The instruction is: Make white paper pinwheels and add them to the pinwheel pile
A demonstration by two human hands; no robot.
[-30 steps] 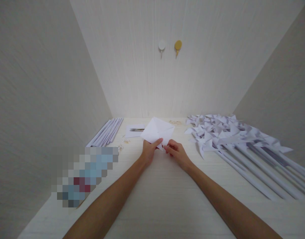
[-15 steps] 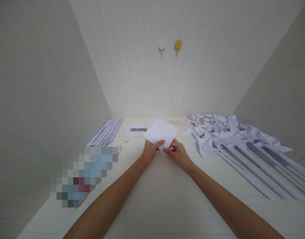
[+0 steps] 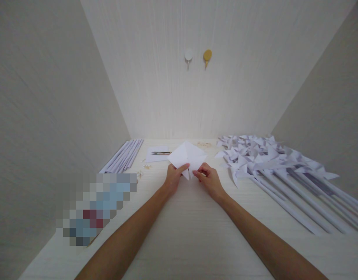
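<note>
My left hand (image 3: 172,179) is closed on the paper square (image 3: 187,153), thumb pressed flat on the upper face near its left lower edge, the other fingers mostly hidden beneath. My right hand (image 3: 208,179) is curled at the lower right edge, thumb and forefinger close together; I cannot tell whether they pinch the paper or only rest beside it. The square is plain white, with faint creases and a dark slit running inward from the near corner, where the paper parts into two points. I have it in front of me above the table (image 3: 193,233), in the middle. Its left corner overlaps the end of the metal snips (image 3: 160,153), which lie on a white sheet (image 3: 152,158). Between my forearms and toward me the tabletop is open; beyond the far corner a short strip runs to the back wall (image 3: 181,101). Farther left are rolled paper sticks (image 3: 123,157); well to the right, a heap of paper pinwheels (image 3: 251,155) bounds the room on that side. The square sits as a diamond: one corner points at me, the opposite one at the wall. I can't judge a longer axis.
</note>
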